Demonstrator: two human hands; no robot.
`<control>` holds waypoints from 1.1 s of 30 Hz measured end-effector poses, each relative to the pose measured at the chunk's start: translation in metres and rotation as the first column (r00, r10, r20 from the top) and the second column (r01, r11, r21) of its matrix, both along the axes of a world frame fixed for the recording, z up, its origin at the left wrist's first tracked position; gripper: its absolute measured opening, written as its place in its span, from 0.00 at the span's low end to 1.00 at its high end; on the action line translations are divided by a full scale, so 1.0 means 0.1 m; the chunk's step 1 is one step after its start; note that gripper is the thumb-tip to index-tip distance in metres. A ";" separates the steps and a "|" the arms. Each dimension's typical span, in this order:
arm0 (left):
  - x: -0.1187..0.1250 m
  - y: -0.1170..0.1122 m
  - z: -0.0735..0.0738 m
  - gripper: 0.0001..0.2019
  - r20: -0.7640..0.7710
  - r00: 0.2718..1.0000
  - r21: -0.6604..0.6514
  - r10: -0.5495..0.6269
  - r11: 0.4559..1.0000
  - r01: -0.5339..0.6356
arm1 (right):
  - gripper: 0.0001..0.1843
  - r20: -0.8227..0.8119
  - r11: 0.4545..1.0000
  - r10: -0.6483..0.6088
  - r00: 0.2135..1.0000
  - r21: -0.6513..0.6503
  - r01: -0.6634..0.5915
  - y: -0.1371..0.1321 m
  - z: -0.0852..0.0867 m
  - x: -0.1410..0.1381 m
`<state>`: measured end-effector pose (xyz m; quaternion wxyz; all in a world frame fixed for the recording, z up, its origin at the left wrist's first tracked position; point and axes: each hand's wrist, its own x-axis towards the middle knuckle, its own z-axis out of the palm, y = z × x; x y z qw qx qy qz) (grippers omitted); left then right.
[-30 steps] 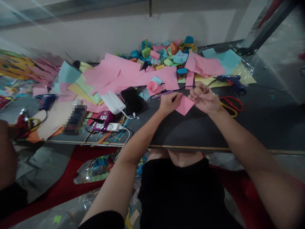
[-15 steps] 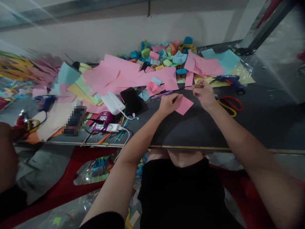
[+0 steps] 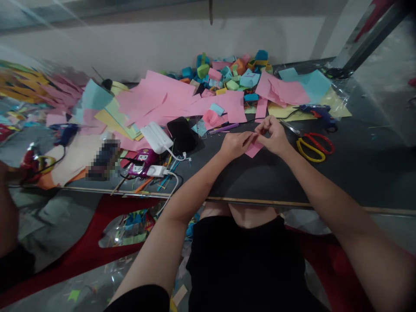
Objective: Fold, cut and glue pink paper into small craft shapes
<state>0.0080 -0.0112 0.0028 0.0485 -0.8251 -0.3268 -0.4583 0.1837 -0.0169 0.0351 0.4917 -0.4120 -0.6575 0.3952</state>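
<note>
Between my hands is a small square of pink paper [image 3: 254, 148], its lower corner hanging below my fingers. My left hand [image 3: 236, 144] pinches its upper left edge. My right hand [image 3: 273, 135] is closed at the top of the same paper, thumb and fingertips together, close to the left fingertips. Just right of that hand lie scissors [image 3: 311, 151] with red and yellow handles. A purple pen-like stick [image 3: 224, 128] rests on the table behind my left hand, near a curled pink paper piece [image 3: 210, 118].
Large pink sheets [image 3: 156, 97] cover the table's back, with a heap of small coloured paper shapes [image 3: 227, 76] behind. A blue glue gun [image 3: 316, 112] lies at right. Left are a white power bank [image 3: 157, 137], black phone [image 3: 181, 134], purple power strip [image 3: 143, 161] and another person's arm [image 3: 8, 212].
My right hand has come left and down onto the pink paper, beside my left hand. The paper has turned and is more covered by the fingers. The view has shifted slightly.
</note>
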 end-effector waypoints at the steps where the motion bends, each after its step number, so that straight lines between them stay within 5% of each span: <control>1: 0.00 0.00 0.00 0.23 0.004 1.000 -0.015 0.001 1.000 -0.001 | 0.25 -0.002 1.000 0.007 1.000 -0.005 -0.007 0.00 0.00 0.00; 7: 0.00 0.03 -0.01 0.24 0.071 0.997 -0.127 -0.013 0.992 0.022 | 0.23 0.019 1.000 0.023 1.000 0.014 -0.023 0.03 0.00 0.03; 17: -0.06 0.07 0.08 0.29 0.165 0.986 -0.115 0.014 0.993 0.005 | 0.24 0.056 1.000 0.007 0.998 0.014 -0.008 0.06 0.01 0.08; 25: -0.26 0.20 0.17 0.29 0.384 0.906 -0.184 0.178 0.976 -0.113 | 0.21 -0.028 0.999 -0.036 0.999 -0.035 0.035 0.21 -0.07 0.33; 33: -0.17 0.20 0.08 0.30 0.342 0.927 -0.218 0.153 0.973 -0.080 | 0.24 -0.193 0.996 -0.035 0.981 -0.083 0.019 0.13 -0.07 0.04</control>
